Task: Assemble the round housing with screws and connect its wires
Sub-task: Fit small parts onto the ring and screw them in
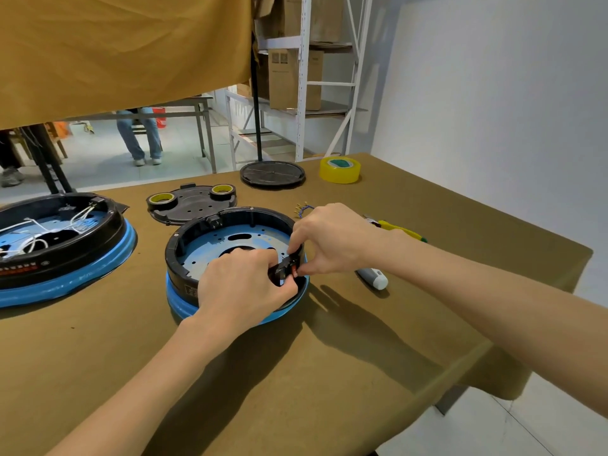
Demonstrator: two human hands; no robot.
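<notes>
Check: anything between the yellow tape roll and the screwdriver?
Head view: a small wire bundle lies between tape roll and screwdriver; otherwise bare tabletop.

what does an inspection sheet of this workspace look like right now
surface: table under brown cover
job's things: round housing, black ring on blue base; small black part with red bit at its rim
clutter: second housing, black plate, round lid, yellow tape, white-tipped tool, yellow-handled tool
hands: left hand and right hand both pinch the part
cables: white wires in second housing
surroundings: shelving with boxes
</notes>
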